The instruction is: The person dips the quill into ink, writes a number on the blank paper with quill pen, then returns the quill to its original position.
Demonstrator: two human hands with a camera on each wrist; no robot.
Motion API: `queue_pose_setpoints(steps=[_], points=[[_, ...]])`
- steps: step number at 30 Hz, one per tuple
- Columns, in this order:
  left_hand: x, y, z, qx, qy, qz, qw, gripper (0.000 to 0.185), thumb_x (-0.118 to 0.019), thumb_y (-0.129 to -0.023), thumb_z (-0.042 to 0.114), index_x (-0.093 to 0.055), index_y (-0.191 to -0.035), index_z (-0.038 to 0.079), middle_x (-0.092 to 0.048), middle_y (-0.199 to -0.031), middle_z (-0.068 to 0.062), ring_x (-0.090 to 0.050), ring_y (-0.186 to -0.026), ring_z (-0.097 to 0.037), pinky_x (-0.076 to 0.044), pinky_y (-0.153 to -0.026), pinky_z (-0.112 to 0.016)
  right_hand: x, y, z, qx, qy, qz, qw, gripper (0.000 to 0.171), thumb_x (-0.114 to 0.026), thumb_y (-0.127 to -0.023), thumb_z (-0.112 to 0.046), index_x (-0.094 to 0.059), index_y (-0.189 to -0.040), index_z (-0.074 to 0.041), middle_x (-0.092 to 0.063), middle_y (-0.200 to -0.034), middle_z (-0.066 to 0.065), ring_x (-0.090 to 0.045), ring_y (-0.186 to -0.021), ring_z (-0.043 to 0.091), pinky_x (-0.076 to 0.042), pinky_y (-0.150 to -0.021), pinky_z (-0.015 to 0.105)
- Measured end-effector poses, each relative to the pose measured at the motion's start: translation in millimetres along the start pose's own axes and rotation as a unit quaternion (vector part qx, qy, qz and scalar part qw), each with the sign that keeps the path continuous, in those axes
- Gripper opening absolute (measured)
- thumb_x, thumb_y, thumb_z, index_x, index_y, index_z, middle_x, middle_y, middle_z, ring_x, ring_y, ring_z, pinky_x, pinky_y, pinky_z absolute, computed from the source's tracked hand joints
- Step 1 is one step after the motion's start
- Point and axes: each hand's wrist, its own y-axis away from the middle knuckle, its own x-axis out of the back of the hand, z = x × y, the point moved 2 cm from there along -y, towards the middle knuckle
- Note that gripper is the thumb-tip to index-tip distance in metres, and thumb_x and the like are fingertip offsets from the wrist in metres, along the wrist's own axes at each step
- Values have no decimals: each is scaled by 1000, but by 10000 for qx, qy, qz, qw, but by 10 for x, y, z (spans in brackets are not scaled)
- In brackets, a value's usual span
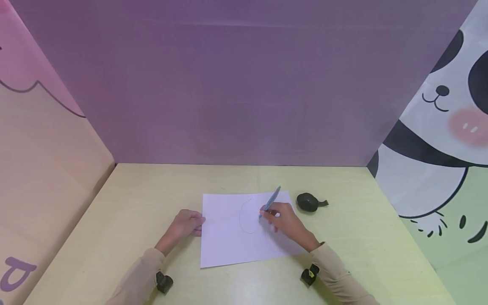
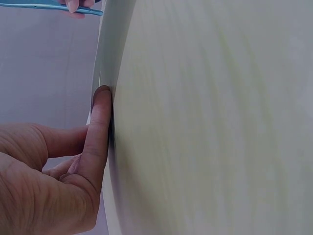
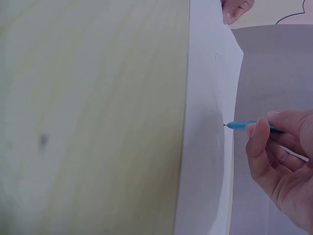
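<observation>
We take the middle of the sheet as our clock centre, with twelve towards the back wall. The pen (image 1: pixel 273 198) is at one o'clock, blue and slim, tilted with its upper end towards one and its tip down at the sheet (image 1: pixel 225 245). In the right wrist view we see the dark tip meeting the white surface. The sheet lies flat on the table, and a thin line (image 1: pixel 239 216) on it bows out towards nine o'clock, just beside the pen tip, forming an unclosed curve.

The right hand (image 1: pixel 286 218), at two o'clock, pinches the pen between thumb and fingers close to its tip. The left hand (image 1: pixel 187 222), at nine, is relaxed and unclenched, its fingers touching the sheet's edge; in the left wrist view we see one finger stretched along that edge.

Farther out at two o'clock, a black object (image 1: pixel 307 202) rests near the sheet, its short tail pointing to three. We cannot tell what it is. Beige sleeves (image 1: pixel 339 271) cover both forearms, with small black devices (image 1: pixel 164 283) at the wrists, at eight and four. Beneath everything is the pale table (image 1: pixel 152 203). The purple wall (image 1: pixel 244 93) rises at twelve, and a panda picture (image 1: pixel 438 123) fills the panel at two.
</observation>
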Motion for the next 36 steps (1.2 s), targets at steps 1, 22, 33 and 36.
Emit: queue_pose_setpoints(steps=[1, 22, 33, 36], points=[[-1, 1, 0, -2, -17, -3, 10000, 31, -59, -101, -2, -59, -124, -24, -70, -94, -23, -74, -84, -25, -68, -76, -38, -1, -3, 6, 7, 2, 4, 10000, 18, -67, -101, -7, -75, -111, 5, -66, -70, 11, -54, -45, 9, -41, -42, 17], [10, 22, 20, -61, 4, -63, 10000, 31, -59, -102, -2, -59, -123, -24, -70, -94, -23, -73, -83, -23, -68, -76, -38, -2, -113, 30, -14, -71, 10, 10000, 18, -67, -101, -9, -76, -111, 3, -67, -73, 14, -55, -46, 11, -43, -43, 19], [3, 9, 6, -22, 5, -6, 10000, 28, -59, -102, -2, -62, -120, -23, -65, -88, -16, -67, -77, -17, -68, -74, -36, -30, -164, 5, 15, -96, -65, 9999, 18, -67, -101, -8, -76, -111, 4, -65, -71, 11, -56, -48, 13, -41, -43, 18], [-2, 9, 0, 40, -39, 13, 10000, 29, -59, -102, -1, -62, -121, -22, -67, -90, -18, -69, -79, -18, -68, -75, -36, -40, -169, 2, 3, -126, -81, 9999, 17, -67, -101, -8, -76, -110, 4, -65, -71, 11, -55, -48, 12, -41, -44, 18]])
